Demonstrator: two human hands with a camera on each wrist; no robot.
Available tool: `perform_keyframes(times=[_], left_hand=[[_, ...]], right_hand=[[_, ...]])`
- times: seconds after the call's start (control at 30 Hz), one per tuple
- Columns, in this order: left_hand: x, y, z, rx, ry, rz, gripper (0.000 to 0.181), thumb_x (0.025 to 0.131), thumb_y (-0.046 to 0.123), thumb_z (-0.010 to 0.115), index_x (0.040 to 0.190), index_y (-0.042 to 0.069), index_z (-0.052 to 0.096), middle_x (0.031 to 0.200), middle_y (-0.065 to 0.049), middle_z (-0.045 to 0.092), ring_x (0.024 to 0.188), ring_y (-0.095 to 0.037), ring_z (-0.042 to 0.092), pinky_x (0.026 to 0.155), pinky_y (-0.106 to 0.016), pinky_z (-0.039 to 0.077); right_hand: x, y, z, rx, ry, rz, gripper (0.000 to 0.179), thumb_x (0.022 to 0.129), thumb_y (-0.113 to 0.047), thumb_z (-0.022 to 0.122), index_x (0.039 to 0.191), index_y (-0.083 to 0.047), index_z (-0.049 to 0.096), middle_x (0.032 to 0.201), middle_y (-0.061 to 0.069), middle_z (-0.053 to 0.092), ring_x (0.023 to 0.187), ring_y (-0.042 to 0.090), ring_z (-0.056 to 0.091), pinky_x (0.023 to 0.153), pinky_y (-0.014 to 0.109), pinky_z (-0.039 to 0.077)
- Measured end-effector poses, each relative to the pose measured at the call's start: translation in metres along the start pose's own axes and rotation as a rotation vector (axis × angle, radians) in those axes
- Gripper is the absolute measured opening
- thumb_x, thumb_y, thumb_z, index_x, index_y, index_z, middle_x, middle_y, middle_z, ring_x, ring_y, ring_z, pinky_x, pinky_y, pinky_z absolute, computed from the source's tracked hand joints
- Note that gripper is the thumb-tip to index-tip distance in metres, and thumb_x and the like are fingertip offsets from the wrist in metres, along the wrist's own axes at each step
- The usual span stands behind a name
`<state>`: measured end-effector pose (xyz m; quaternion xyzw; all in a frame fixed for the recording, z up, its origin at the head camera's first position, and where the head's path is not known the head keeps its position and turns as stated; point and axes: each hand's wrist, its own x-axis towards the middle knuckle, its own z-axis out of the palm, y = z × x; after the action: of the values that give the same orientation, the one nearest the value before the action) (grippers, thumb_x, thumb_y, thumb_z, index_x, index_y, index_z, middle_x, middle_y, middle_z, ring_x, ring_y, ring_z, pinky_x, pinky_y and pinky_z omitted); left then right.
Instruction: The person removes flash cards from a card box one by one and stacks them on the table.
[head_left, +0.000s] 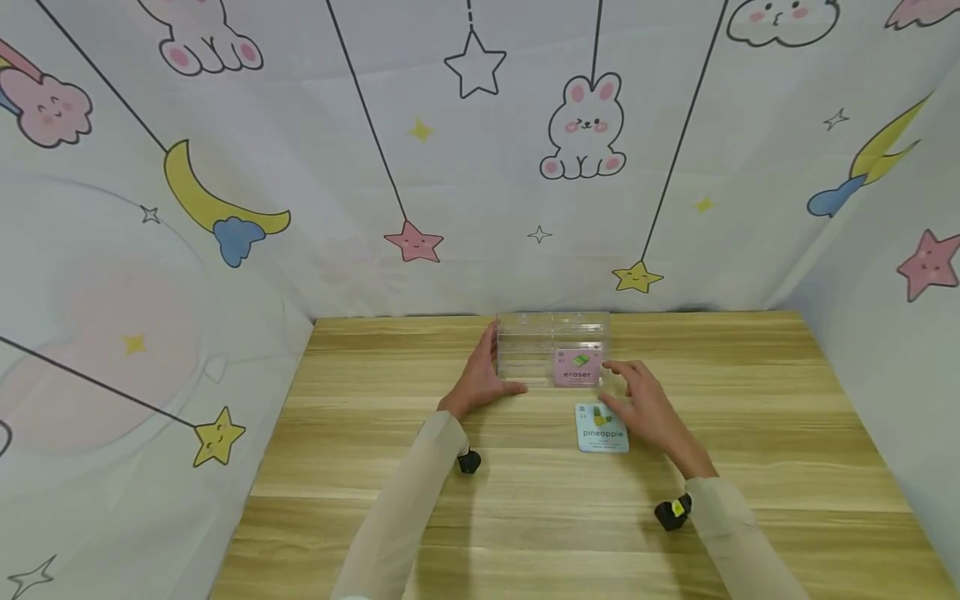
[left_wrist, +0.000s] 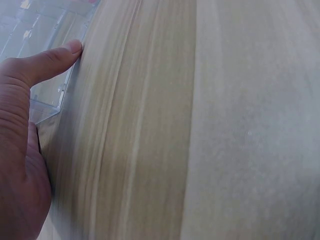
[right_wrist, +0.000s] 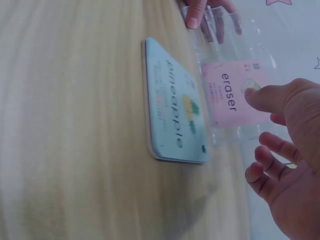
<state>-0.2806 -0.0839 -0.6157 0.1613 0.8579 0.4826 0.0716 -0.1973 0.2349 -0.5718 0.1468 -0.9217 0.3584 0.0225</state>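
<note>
A clear plastic compartment box (head_left: 525,367) stands near the back edge of the table. My left hand (head_left: 482,377) holds its left end, with the thumb along the front edge and the fingers at the side. In the left wrist view, the thumb of the left hand (left_wrist: 30,100) lies over the box's edge (left_wrist: 60,95). A pink "eraser" card (head_left: 576,375) sits in the front right compartment. My right hand (head_left: 647,408) hovers by the box's right end, thumb and fingers apart, holding nothing. Beside it a stack of light blue cards with "pineapple" on top (right_wrist: 172,100) lies on the table.
The wood-grain table (head_left: 360,467) ends at a white cloth backdrop (head_left: 480,200) printed with rabbits, stars and clouds. Similar cloth hangs at the left and right sides. Black wrist cameras (head_left: 469,462) are worn on both wrists.
</note>
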Motion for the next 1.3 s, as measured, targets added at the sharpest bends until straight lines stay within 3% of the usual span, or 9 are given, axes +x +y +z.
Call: perform_keyframes(times=[0.33, 0.83, 1.3], left_hand=[[0.002, -0.001, 0.0, -0.001, 0.0, 0.003, 0.138, 0.071, 0.03, 0.099, 0.168, 0.017, 0.001, 0.17, -0.012, 0.021, 0.153, -0.023, 0.028, 0.122, -0.03, 0.03], [0.004, -0.001, 0.001, 0.004, -0.001, 0.005, 0.138, 0.072, 0.029, 0.099, 0.168, 0.018, 0.0, 0.171, -0.008, 0.019, 0.154, -0.018, 0.026, 0.122, -0.026, 0.028], [0.002, 0.0, 0.001, 0.001, 0.004, 0.003, 0.138, 0.072, 0.029, 0.099, 0.168, 0.019, 0.001, 0.171, -0.009, 0.021, 0.154, -0.018, 0.027, 0.122, -0.028, 0.029]], right_hand=[[0.016, -0.004, -0.007, -0.009, 0.005, -0.003, 0.057, 0.098, -0.016, 0.074, 0.148, 0.0, 0.052, 0.13, 0.025, 0.056, 0.087, 0.03, 0.05, 0.072, 0.039, 0.045], [0.019, -0.003, -0.004, 0.018, -0.004, 0.025, 0.052, 0.098, -0.015, 0.074, 0.145, -0.002, 0.055, 0.129, 0.023, 0.056, 0.088, 0.029, 0.049, 0.072, 0.038, 0.043], [0.018, -0.005, 0.002, 0.101, 0.059, -0.025, 0.04, 0.099, -0.008, 0.072, 0.135, 0.0, 0.056, 0.13, 0.021, 0.06, 0.103, 0.036, 0.06, 0.078, 0.049, 0.059]])
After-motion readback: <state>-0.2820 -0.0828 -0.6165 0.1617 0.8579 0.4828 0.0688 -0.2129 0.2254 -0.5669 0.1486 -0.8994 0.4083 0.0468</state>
